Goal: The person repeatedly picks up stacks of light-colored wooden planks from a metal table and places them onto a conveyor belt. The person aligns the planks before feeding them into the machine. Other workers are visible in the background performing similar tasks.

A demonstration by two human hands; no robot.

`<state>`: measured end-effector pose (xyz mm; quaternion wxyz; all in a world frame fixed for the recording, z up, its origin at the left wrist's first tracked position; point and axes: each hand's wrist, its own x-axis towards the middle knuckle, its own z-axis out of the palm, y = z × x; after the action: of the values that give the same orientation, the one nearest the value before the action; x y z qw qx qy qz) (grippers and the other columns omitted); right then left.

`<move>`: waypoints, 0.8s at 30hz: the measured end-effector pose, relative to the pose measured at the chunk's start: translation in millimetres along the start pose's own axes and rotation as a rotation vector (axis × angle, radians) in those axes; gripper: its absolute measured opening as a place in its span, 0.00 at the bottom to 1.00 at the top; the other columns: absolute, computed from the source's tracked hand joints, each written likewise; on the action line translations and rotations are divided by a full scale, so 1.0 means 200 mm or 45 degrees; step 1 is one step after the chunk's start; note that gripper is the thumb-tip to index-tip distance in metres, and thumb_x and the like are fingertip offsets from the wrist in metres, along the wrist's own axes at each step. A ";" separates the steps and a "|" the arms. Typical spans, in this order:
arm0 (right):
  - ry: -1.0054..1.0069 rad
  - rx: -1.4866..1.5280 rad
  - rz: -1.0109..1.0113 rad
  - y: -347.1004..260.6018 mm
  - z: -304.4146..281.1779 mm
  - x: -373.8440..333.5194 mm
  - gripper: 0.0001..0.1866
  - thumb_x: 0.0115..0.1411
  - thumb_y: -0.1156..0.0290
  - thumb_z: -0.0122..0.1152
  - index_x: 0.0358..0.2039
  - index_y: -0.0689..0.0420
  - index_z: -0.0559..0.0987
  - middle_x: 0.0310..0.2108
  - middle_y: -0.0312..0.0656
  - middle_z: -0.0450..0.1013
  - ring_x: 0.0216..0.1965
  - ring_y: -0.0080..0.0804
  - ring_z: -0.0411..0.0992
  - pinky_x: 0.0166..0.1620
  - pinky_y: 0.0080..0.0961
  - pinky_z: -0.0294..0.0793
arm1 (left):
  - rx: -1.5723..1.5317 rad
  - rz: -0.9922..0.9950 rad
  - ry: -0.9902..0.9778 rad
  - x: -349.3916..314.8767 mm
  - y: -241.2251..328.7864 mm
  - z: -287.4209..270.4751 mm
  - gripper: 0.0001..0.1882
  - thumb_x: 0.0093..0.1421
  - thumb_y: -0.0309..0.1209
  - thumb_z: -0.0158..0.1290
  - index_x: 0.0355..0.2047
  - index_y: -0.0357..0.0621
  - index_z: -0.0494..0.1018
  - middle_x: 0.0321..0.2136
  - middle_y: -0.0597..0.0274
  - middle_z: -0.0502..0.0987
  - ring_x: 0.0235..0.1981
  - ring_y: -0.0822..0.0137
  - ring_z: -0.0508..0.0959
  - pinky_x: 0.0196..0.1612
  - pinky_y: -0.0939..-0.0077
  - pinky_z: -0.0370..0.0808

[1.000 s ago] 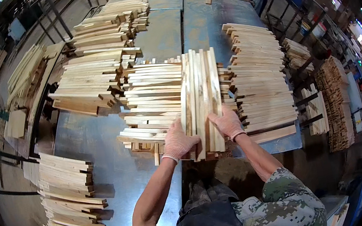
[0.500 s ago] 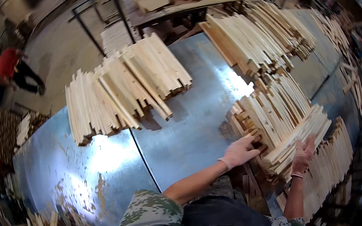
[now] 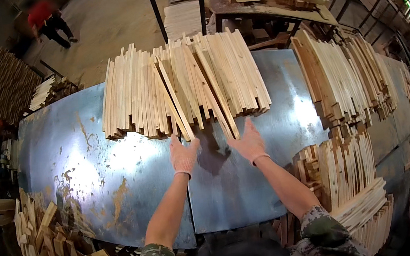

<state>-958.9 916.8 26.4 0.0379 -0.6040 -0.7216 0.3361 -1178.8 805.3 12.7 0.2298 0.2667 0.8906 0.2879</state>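
Note:
A row of pale wooden strips lies side by side on the metal-topped table in front of me. Several strips sit askew on top, their near ends jutting toward me. My left hand, in a thin pale glove, is at the end of one slanted strip, thumb and fingers apart. Level with it, my right hand, gloved alike, has its fingers spread beside the end of another slanted strip. Neither hand is visibly closed around wood; exact contact with the strip ends cannot be made out.
Stacked strips stand by my right forearm, with more bundles behind them. Loose offcuts are heaped at the lower left. A bench with boards stands beyond the metal table. A person in red is far left.
Both hands have left the strips at the right and moved to the row in front. My view has swung left. The person in red has shifted in the background.

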 end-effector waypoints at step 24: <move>-0.857 1.044 0.025 -0.06 0.51 0.02 0.52 0.68 0.68 0.67 0.82 0.48 0.43 0.64 0.50 0.74 0.55 0.38 0.78 0.58 0.35 0.78 | 0.151 -0.248 -0.059 0.26 0.39 0.22 0.53 0.50 0.47 0.70 0.68 0.31 0.57 0.61 0.35 0.73 0.60 0.44 0.78 0.60 0.57 0.77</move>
<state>-1018.1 875.0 -47.7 0.0341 -0.4049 -0.4976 0.7663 -1166.5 907.5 17.9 0.2612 0.1987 0.9222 0.2047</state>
